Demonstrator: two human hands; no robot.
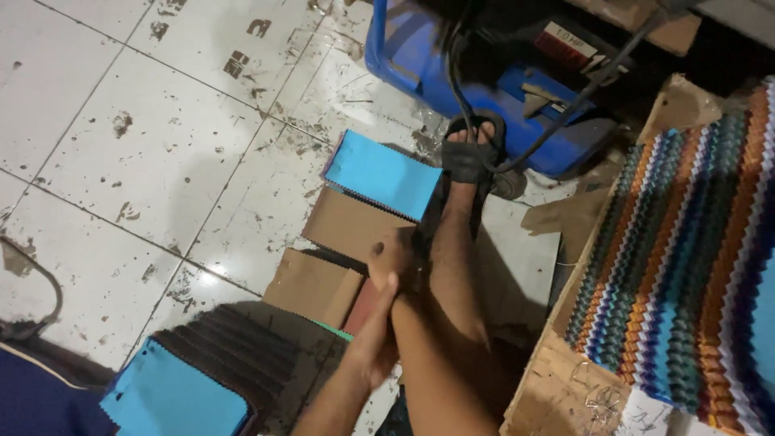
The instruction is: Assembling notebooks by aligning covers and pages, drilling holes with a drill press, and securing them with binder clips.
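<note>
The left hand point(373, 339) lies open on the forearm, holding nothing; the right hand point(393, 254), loosely curled and empty, touches the cardboard-backed swatch stack point(355, 224) just beyond it; other stacks lie sorted nearby.

The floor point(121, 137) is laid with large white glossy tiles, scuffed with dark smudges and grime along the grout lines, and a soft glare from overhead light lies on the tile near the middle. At the top stands a blue machine point(484, 73) with a dark body above it, possibly a compressor, though only part of it shows. Black cables point(565, 113) loop down from it across the floor. At the left edge a thin dark cord point(40, 282) curves over the tiles. The upper right corner falls into deep shadow.
</note>
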